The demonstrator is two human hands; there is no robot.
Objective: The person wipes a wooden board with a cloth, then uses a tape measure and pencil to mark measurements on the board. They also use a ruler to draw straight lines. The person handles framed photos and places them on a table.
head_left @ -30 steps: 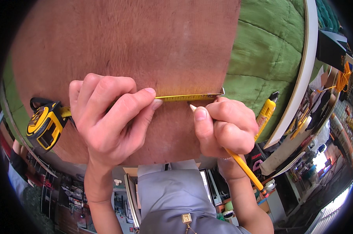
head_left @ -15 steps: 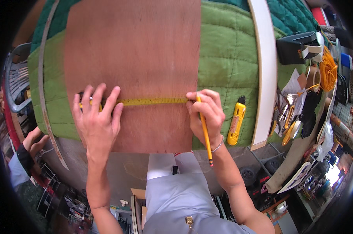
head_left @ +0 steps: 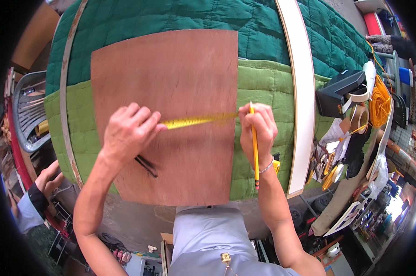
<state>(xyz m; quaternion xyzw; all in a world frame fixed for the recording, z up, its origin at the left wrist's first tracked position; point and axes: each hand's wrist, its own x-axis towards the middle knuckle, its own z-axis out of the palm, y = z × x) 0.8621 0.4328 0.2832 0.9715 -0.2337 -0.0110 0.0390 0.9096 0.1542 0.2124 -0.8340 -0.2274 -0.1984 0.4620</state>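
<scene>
A reddish-brown sheet of thin plywood (head_left: pixel 185 170) lies in front of me. Over it stretches the yellow blade of a tape measure (head_left: pixel 189 121), slightly slanted and blurred toward its right end. My left hand (head_left: pixel 129 131) is closed around the tape measure's case, which the fingers hide; a black strap dangles below the palm. Just past the sheet's right edge, my right hand (head_left: pixel 258 126) grips a yellow pencil (head_left: pixel 255 152), point up and eraser toward me. The blade's end reaches these fingers; whether they pinch it is unclear. A yellow utility knife (head_left: pixel 276 164) is mostly hidden behind my right wrist.
Green quilted blankets (head_left: pixel 263 87) cover the surface beneath the sheet. A long white board (head_left: pixel 303 92) lies to the right, a narrow metal strip (head_left: pixel 66 101) to the left. Beyond the board are a black tape dispenser (head_left: pixel 339 92), orange cord (head_left: pixel 380 101) and assorted tools.
My left hand has gone from spread over the tape measure to closed around it. The blade now slants more. My right hand has shifted right, off the sheet, and the whole sheet shows more fully.
</scene>
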